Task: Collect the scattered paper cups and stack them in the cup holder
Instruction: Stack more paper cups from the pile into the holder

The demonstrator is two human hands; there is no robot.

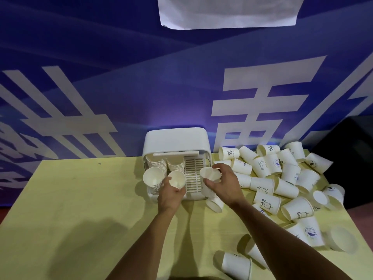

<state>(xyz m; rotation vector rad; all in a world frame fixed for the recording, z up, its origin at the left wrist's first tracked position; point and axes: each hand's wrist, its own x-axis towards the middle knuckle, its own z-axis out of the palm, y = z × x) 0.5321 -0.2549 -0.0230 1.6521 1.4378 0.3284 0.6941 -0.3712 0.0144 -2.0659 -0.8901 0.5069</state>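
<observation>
The first cup sits at the near end of the middle row in the cup holder, mouth toward me. My left hand grips it from below, fingers curled round its wall; I judge this grip keeps the cup in line with the nested row behind it.

My right hand holds a second cup by its wall, tilted, over the slatted lane on the holder's right side. That lane carries no cups. The left row reaches the holder's near edge.

The holder stands open toward me at the back of the bench, close to the blue banner. That position probably braces it when cups are pushed in.

The scattered cups lie mostly on their sides in a heap just right of the holder, within reach of my right hand. A few lie nearer me. Judged by the heap, most of the task remains.
</observation>
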